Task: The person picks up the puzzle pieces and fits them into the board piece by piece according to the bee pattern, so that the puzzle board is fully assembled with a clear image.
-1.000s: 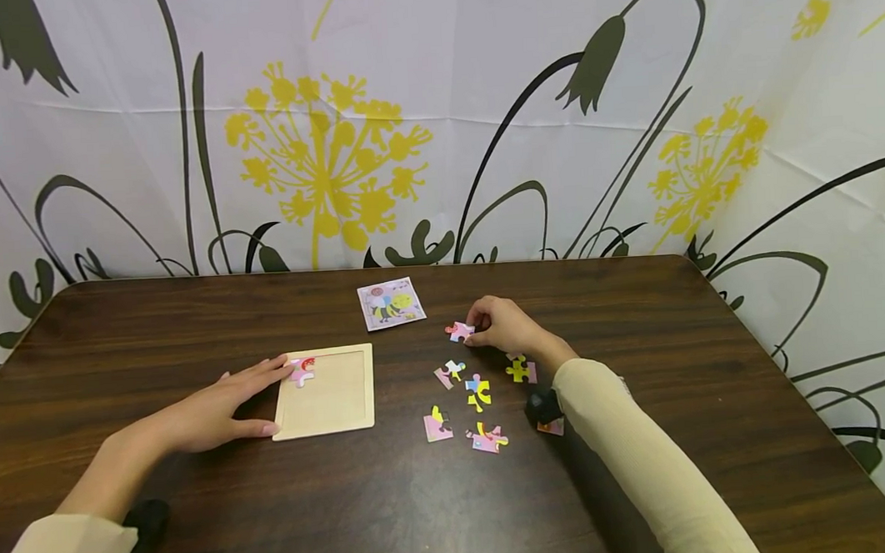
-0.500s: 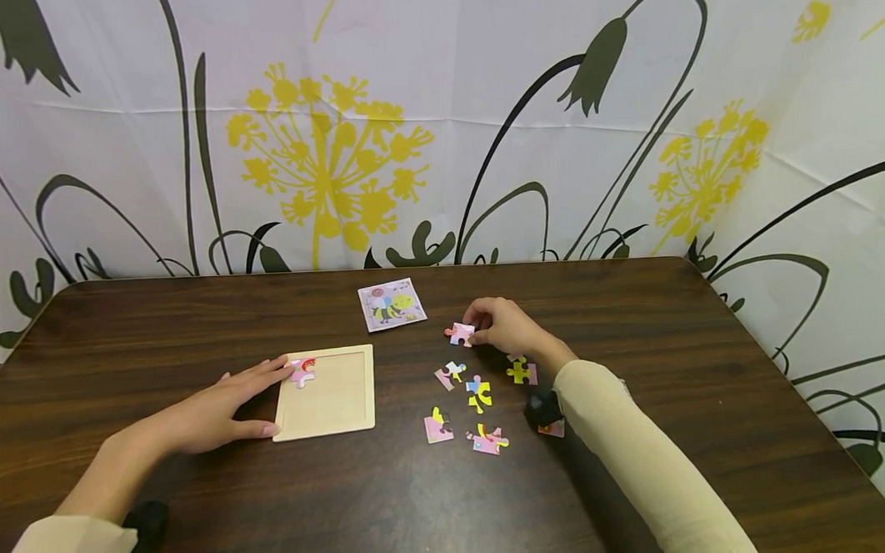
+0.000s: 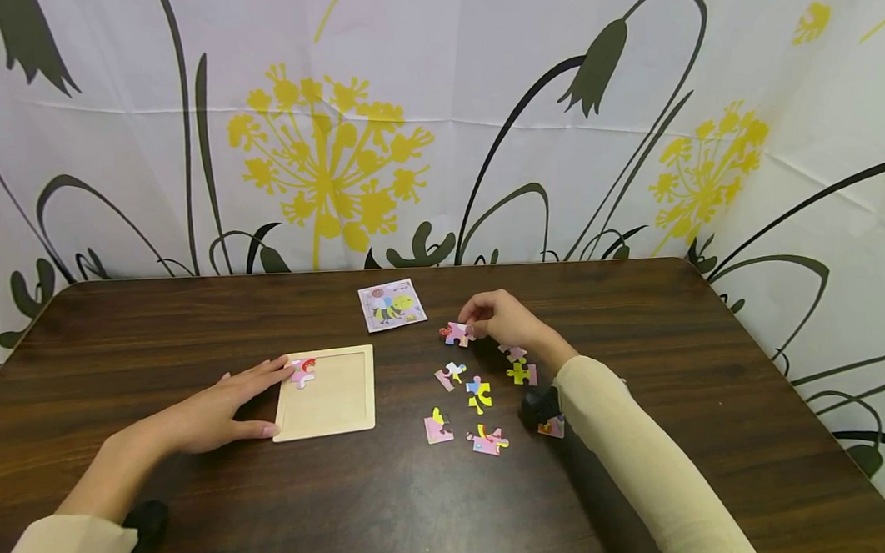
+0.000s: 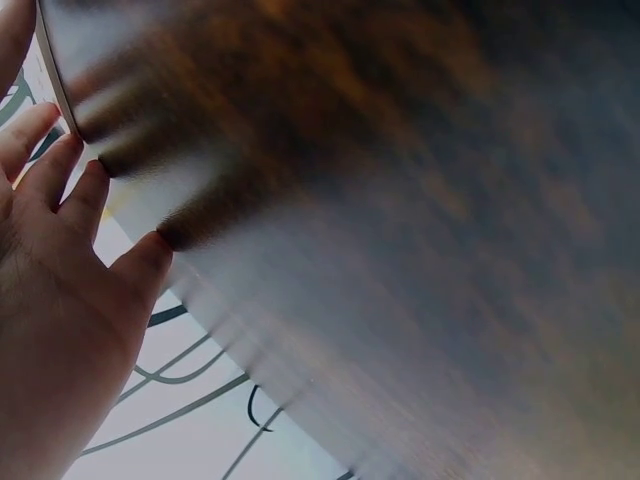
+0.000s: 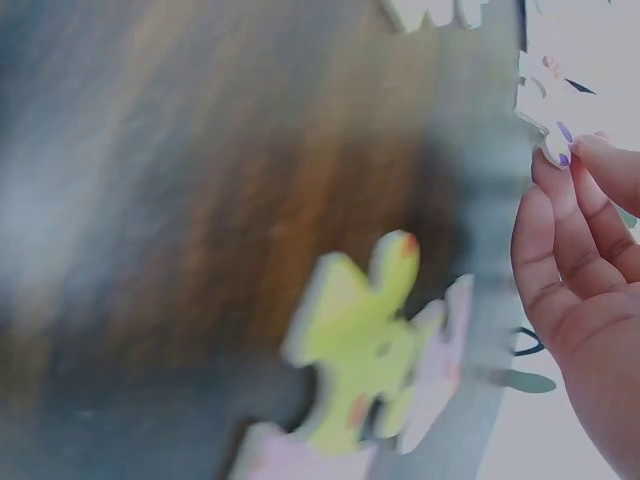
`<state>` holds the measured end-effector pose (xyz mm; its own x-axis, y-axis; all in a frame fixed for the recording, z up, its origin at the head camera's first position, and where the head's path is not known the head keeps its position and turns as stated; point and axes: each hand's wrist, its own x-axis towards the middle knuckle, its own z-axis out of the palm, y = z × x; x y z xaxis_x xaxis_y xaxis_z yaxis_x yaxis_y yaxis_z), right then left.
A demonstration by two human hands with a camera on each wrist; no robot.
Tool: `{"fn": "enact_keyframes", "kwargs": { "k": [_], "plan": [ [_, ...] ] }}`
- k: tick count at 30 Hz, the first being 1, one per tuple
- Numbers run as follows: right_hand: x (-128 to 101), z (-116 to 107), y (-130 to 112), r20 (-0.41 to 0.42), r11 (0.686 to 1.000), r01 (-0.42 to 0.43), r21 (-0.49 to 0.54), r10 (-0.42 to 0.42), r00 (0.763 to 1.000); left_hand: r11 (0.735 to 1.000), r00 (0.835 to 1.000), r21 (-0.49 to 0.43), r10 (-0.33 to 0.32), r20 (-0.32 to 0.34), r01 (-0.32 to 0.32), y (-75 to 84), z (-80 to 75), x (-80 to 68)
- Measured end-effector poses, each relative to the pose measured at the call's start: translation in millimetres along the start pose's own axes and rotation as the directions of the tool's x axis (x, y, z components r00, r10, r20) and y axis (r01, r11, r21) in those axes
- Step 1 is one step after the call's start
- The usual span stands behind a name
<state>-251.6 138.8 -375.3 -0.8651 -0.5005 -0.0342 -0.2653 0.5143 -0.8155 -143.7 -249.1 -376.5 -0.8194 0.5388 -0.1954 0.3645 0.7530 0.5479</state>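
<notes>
My right hand (image 3: 501, 319) pinches a pink jigsaw piece with a red patch (image 3: 455, 334) between thumb and fingers, at the far side of the loose pieces. The right wrist view also catches this grip, with the held piece (image 5: 558, 147) at the fingertips. My left hand (image 3: 224, 405) lies with extended fingers at the left edge of a pale wooden puzzle tray (image 3: 330, 433). One pink and red corner piece (image 3: 302, 373) sits in the tray's upper left corner, close to those fingertips. In the left wrist view the left fingers (image 4: 85, 200) touch the table.
Several loose jigsaw pieces lie right of the tray, among them a yellow one (image 3: 521, 372), a blue and yellow one (image 3: 479, 394) and a pink one (image 3: 487, 439). A square bee picture card (image 3: 391, 305) lies behind. A flower-patterned cloth (image 3: 435, 143) hangs past the brown table (image 3: 274, 511).
My right hand has shifted slightly left and away with the pinched jigsaw piece, which has turned a little. Another pink piece now shows below that hand. The left hand has stayed put.
</notes>
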Motion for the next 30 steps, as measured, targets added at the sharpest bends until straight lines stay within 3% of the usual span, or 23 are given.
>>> {"fn": "enact_keyframes", "kwargs": {
  "k": [11, 22, 30],
  "plan": [
    [7.9, 9.5, -20.5, 0.007, 0.996, 0.018, 0.086, -0.019, 1.0, 1.0, 1.0, -0.015, -0.004, 0.005, 0.004, -1.2, 0.6, 0.1],
    [22.8, 39.0, -39.4, 0.0, 0.977, 0.071, 0.203, -0.072, 0.997, 1.0, 1.0, -0.016, -0.013, 0.005, 0.013, -0.4, 0.2, -0.1],
    [33.4, 67.8, -54.1, -0.008, 0.948, 0.039, 0.315, -0.038, 0.999, 1.0, 1.0, -0.013, -0.017, 0.01, 0.017, -1.2, -0.4, -0.8]
  ]
}}
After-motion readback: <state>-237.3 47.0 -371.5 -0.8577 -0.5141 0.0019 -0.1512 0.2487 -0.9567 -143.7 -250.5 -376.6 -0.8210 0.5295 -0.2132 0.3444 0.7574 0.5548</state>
